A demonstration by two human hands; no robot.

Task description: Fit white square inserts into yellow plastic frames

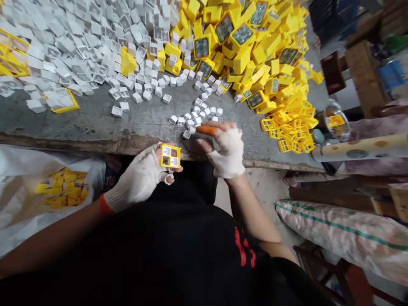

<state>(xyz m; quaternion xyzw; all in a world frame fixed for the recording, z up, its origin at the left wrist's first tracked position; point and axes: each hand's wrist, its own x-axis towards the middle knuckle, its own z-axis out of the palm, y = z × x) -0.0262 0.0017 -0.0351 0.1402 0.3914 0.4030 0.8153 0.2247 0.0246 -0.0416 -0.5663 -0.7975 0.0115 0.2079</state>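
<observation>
My left hand (142, 172), in a white knitted glove with bare fingertips, holds a small yellow frame (171, 156) just off the table's front edge. The frame has four openings; white pieces sit in the upper left and lower right ones. My right hand (227, 148), also gloved, reaches over the table edge with an orange cover (206, 130) on one finger. That finger's tip touches or nearly touches a small white cup-shaped piece (192, 130) in a loose cluster. The thumb is apart from it. Nothing is visibly held in this hand.
On the grey table (143, 123) lie a heap of white pieces (79, 42), a heap of yellow housings (251, 51) and yellow frames (293, 131). A white sack (19, 170) with yellow parts is at lower left. A clear container (341, 123) stands right, near a patterned roll (366, 147).
</observation>
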